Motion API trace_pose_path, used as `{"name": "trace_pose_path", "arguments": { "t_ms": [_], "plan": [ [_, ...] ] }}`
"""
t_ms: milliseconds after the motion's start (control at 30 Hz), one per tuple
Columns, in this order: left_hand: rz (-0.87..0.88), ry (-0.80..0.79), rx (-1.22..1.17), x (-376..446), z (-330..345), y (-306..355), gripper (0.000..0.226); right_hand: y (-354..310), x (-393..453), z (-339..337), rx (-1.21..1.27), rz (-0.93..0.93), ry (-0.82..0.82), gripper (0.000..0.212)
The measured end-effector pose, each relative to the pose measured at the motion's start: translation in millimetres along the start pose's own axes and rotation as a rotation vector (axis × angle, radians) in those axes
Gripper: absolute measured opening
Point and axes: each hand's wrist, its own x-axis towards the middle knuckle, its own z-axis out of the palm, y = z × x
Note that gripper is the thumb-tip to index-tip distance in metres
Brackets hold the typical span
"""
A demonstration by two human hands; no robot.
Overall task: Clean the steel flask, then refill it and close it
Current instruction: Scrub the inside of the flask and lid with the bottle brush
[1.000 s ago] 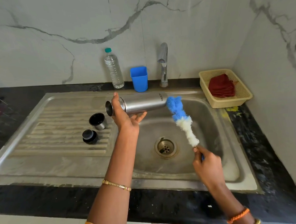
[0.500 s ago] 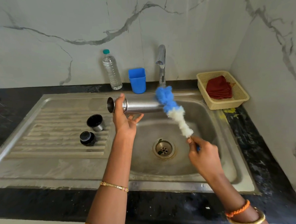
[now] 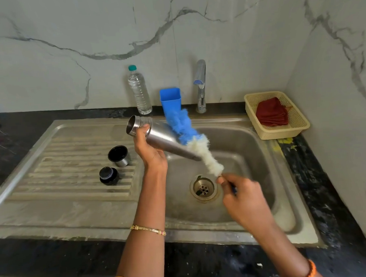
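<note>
Since half a second before, the cylindrical steel flask (image 3: 156, 137) had swung from lying level to a slant, its open mouth raised toward the drainboard and its base dipped over the basin, while the blue-and-white fluffy bottle brush (image 3: 190, 138) had slid along its outer wall. Her left hand (image 3: 149, 148) gripped the flask near the neck, fingers wrapped round it, probably so the long body stayed bare for scrubbing. Her right hand (image 3: 242, 196) pinched the brush's thin handle just above the drain (image 3: 203, 188), though motion blur left the exact finger hold hard to read. Holding the work over the stainless steel sink (image 3: 253, 160) let drips fall into the basin, I judged. A small steel cup (image 3: 118, 156) and the black stopper (image 3: 108, 176) sat apart on the ribbed drainboard, out of the way until closing. A clear plastic water bottle (image 3: 139, 92) stood by the wall, near a blue plastic tumbler (image 3: 170, 101) and the tap (image 3: 200, 86), likely ready for refilling.
</note>
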Motion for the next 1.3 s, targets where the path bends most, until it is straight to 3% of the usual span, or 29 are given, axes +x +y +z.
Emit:
{"name": "trace_pose_path", "arguments": {
  "t_ms": [100, 200, 267, 333, 500, 633, 700, 833, 1033, 1100, 1233, 1300],
  "plan": [
    [0.062, 0.073, 0.020, -4, 4, -5, 0.083, -19, -14, 8, 0.040, -0.127, -0.033, 0.018],
    [0.100, 0.089, 0.027, -2, 2, -6, 0.060, -5, -18, 5, 0.039, -0.024, -0.050, 0.018],
    [0.103, 0.054, 0.050, 1, 0, -4, 0.032, 20, -19, -3, -0.013, 0.154, -0.078, 0.020],
    [0.106, 0.019, 0.095, 4, -1, 0, 0.025, 40, -22, -6, -0.072, 0.318, -0.136, 0.025],
    [0.086, -0.005, 0.128, 6, 1, 9, 0.066, 30, -26, 13, -0.046, 0.337, -0.260, 0.026],
    [0.138, -0.041, 0.123, 17, 0, 19, 0.089, 28, -24, -1, 0.102, 0.438, -0.139, 0.022],
    [0.155, -0.048, 0.124, 18, 0, 18, 0.079, 27, -19, -9, 0.133, 0.448, -0.088, 0.021],
    [0.175, -0.025, 0.154, 11, 0, 2, 0.050, 3, -6, -5, 0.197, 0.412, -0.202, 0.023],
    [0.079, -0.051, 0.161, 8, -2, -18, 0.046, -24, 10, 1, 0.201, 0.211, -0.188, 0.025],
    [0.039, -0.074, 0.177, 9, -3, -18, 0.056, -14, 12, -1, 0.158, 0.253, -0.200, 0.024],
    [0.117, -0.039, 0.237, 19, 3, -17, 0.014, 3, 21, -9, 0.150, 0.407, -0.267, 0.022],
    [0.143, 0.002, 0.252, 21, 7, -19, 0.018, -2, 29, -7, 0.156, 0.353, -0.251, 0.022]
  ]
}}
